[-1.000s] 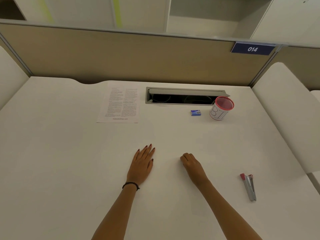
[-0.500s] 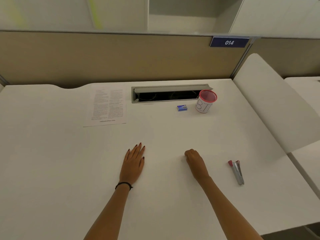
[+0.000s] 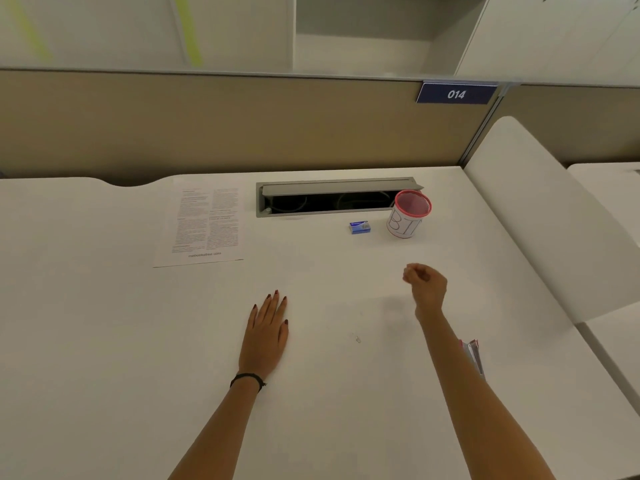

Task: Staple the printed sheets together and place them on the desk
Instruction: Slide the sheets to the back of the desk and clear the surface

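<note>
The printed sheets [image 3: 204, 225] lie flat at the far left of the white desk [image 3: 104, 341]. A silver stapler with a red end [image 3: 473, 355] rests at the right, mostly hidden behind my right forearm. My left hand [image 3: 266, 332] lies flat on the desk, palm down, fingers together, holding nothing. My right hand [image 3: 426, 284] hovers above the desk with its fingers pinched closed; nothing shows between them. It is a short way in front of the cup. A tiny bent staple [image 3: 357, 338] sits on the desk between my arms.
A small blue staple box [image 3: 359, 227] and a white cup with a red rim [image 3: 407, 214] stand by an open grey cable tray [image 3: 332, 199]. A beige partition runs along the back. A white divider panel [image 3: 540, 216] bounds the desk on the right.
My right hand has lifted off the desk and moved forward and right, toward the cup, fingers still closed. The left hand has stayed put. The view has shifted slightly.
</note>
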Demonstrator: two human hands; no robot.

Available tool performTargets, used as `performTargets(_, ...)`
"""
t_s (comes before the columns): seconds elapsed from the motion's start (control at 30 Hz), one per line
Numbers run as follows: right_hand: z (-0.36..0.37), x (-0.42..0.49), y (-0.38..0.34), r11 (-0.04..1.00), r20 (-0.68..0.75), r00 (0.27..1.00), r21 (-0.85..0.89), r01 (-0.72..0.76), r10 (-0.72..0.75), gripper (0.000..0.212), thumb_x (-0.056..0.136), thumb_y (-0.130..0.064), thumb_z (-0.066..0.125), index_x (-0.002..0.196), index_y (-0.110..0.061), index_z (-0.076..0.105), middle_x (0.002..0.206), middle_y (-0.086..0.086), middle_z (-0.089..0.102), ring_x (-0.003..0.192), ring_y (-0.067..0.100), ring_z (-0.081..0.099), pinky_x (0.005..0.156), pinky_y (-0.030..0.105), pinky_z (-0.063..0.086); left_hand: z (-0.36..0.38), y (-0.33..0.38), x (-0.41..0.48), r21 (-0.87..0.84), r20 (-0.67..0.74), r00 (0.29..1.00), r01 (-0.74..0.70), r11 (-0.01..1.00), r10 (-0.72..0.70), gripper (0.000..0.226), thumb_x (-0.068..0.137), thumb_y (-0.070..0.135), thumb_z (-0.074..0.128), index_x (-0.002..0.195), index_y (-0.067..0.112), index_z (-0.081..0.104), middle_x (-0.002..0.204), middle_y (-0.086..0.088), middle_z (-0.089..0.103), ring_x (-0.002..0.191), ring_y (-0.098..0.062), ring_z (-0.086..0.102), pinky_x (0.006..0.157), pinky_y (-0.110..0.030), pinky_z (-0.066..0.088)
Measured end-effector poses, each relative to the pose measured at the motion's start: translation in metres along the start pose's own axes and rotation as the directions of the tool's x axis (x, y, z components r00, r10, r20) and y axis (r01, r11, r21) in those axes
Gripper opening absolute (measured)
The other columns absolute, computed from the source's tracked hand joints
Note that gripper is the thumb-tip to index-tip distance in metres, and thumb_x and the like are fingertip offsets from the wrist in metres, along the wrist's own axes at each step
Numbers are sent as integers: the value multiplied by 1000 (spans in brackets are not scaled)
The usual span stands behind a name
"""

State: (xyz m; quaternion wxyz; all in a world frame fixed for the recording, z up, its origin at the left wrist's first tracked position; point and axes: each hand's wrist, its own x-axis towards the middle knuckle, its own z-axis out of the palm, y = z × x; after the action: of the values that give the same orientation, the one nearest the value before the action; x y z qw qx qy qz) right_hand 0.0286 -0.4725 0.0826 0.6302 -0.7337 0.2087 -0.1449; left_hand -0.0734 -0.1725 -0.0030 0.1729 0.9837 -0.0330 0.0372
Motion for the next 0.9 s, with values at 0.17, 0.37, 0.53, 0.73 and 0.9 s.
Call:
performTargets(0.17, 13, 62, -33, 995, -51, 997, 76, 61, -57, 12, 76, 8, 60, 83, 2, 67, 52, -9, 63, 48, 0, 56, 57, 14, 50, 2, -1, 20, 3, -3, 1000, 1, 1000, -1, 54, 94, 34, 15, 145, 19, 20, 153, 2, 17, 140, -11, 14, 114, -29, 0)
performTargets(0.37, 28, 123, -55, 994, -83, 991, 9, 105, -104, 14, 73, 5, 59, 84, 3, 68, 55, -6, 62, 48, 0, 55, 56, 17, 49, 3, -3, 38, 22, 5, 1000, 8, 1000, -8, 53, 95, 34, 18, 146, 21, 17, 153, 4, 16, 140, -8, 12, 114, -29, -1)
performTargets(0.53, 38, 160, -54, 979, -111, 982, -154, 133, -151, 19, 74, -4, 63, 91, 3, 69, 83, 15, 68, 62, 11, 56, 59, 14, 50, 2, -4, 49, 47, 5, 1000, 15, 999, -16, 52, 95, 35, 16, 146, 23, 16, 154, 6, 12, 141, -6, 9, 114, -31, 3)
performTargets(0.73, 45, 173, -49, 963, -118, 984, -248, 104, -137, 22, 81, -6, 60, 101, -3, 68, 102, 16, 69, 86, 22, 61, 84, 30, 53, 2, -4, 49, 53, -20, 1000, 18, 998, -17, 52, 96, 34, 17, 146, 23, 17, 154, 7, 11, 140, -5, 9, 115, -31, 4)
performTargets(0.9, 35, 121, -50, 865, -15, 884, -215, 453, -467, 22, 83, 2, 45, 87, 3, 67, 87, 20, 69, 80, 27, 61, 67, 0, 38, 1, 0, 48, 66, -28, 999, 34, 997, -32, 52, 95, 35, 17, 146, 22, 18, 153, 6, 14, 140, -7, 14, 114, -31, 5)
